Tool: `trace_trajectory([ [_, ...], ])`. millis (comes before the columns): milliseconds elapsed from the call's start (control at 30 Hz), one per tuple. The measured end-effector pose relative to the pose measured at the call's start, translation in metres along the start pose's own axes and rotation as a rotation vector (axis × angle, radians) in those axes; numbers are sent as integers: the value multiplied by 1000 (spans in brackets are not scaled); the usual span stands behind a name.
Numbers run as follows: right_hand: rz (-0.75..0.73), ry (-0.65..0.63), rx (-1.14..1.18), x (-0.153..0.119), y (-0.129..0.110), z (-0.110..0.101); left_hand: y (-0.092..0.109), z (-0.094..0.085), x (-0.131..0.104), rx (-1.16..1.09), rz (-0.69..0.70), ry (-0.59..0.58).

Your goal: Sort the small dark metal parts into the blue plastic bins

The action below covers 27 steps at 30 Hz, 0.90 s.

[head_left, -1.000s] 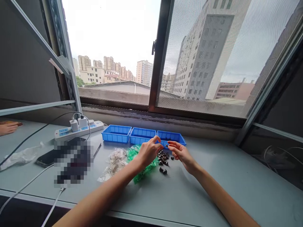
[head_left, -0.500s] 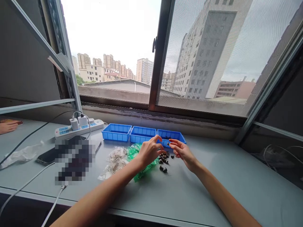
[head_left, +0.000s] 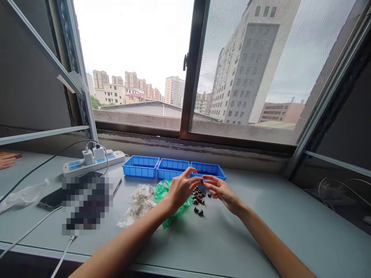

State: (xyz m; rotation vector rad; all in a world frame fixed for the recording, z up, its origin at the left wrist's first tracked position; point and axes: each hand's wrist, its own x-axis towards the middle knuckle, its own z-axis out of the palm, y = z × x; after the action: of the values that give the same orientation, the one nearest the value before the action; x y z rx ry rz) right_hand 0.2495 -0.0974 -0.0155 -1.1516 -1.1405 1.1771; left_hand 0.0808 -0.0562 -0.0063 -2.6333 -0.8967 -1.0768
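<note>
Near the right blue bin point(head_left: 213, 166), we are pinching a dark part point(head_left: 202, 181) in our right hand point(head_left: 223, 192) while our left hand point(head_left: 180, 189), grip unclear, is now coming within reach of it.

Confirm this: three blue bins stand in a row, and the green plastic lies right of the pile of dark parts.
Wrong side: the head view shows the green plastic left of the pile of dark parts. The three blue bins do stand in a row.
</note>
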Motion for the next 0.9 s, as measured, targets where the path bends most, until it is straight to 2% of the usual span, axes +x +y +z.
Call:
trace_trajectory([
  [200,15,-28,16,0,-1,0,-2,-2,1,7,36,-73],
  [467,-47,90,-50,1,-2,6,4,-3,2,40,-92,-106],
  [600,-141,198,-129,4,-2,-3,4,-5,4,46,-143,-111],
  [900,-283,466,-286,13,7,-30,5,-4,7,67,-152,-124],
])
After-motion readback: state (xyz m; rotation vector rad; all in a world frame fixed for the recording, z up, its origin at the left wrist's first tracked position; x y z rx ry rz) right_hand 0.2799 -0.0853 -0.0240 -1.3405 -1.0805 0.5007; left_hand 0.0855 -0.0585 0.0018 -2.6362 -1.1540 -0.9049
